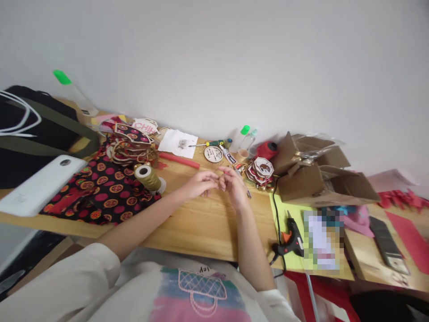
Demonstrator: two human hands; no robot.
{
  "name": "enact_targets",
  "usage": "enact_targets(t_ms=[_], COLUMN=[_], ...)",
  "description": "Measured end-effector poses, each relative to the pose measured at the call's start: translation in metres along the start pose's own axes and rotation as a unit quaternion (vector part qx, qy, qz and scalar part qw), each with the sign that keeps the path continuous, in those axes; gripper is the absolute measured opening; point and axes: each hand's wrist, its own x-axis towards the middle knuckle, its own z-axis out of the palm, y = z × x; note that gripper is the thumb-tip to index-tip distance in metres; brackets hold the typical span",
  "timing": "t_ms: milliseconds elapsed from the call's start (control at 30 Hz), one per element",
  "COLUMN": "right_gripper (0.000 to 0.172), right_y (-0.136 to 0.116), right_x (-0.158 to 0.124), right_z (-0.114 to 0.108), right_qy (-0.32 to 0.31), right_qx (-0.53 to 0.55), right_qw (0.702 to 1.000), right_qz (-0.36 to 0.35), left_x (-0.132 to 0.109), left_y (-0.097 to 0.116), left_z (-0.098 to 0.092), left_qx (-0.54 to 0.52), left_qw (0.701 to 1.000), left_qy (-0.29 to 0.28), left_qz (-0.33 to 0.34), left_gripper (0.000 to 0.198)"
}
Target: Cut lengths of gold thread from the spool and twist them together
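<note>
My left hand [203, 182] and my right hand [233, 185] meet over the middle of the wooden table [201, 228]. The fingers of both are bent and pinched close together at the tips. Whatever lies between them is too small to make out. Just beyond the hands are a round wooden plaque with dark lettering [213, 154], a glue tube marked B-7000 [229, 155] and a screwdriver with a green and yellow handle [214, 143]. A red stick [180, 160] lies past my left hand. Octagonal wooden pieces [263, 167] are stacked right of my right hand.
A spool of gold cord [147, 178] stands on patterned dark fabric [110, 192] at left, near a white phone [42, 185]. Rightward are a black glue gun [292, 237] with its cable on yellow paper and open cardboard boxes [321, 181]. A wall rises behind.
</note>
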Motion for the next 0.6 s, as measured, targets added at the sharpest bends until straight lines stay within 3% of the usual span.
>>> enact_targets(t_ms=[300, 600], right_gripper=[0.028, 0.026], right_y=[0.008, 0.005], right_x=[0.002, 0.002], right_z=[-0.007, -0.014], right_qy=[-0.051, 0.002], right_qx=[0.039, 0.086], right_qw=[0.995, 0.995], right_qz=[0.072, 0.059], left_x=[-0.003, -0.004], left_y=[-0.007, -0.013], left_z=[-0.011, -0.009], left_qx=[0.08, 0.064], left_qw=[0.996, 0.996], left_qy=[0.017, 0.001], left_qz=[-0.028, -0.06], left_gripper=[0.023, 0.028])
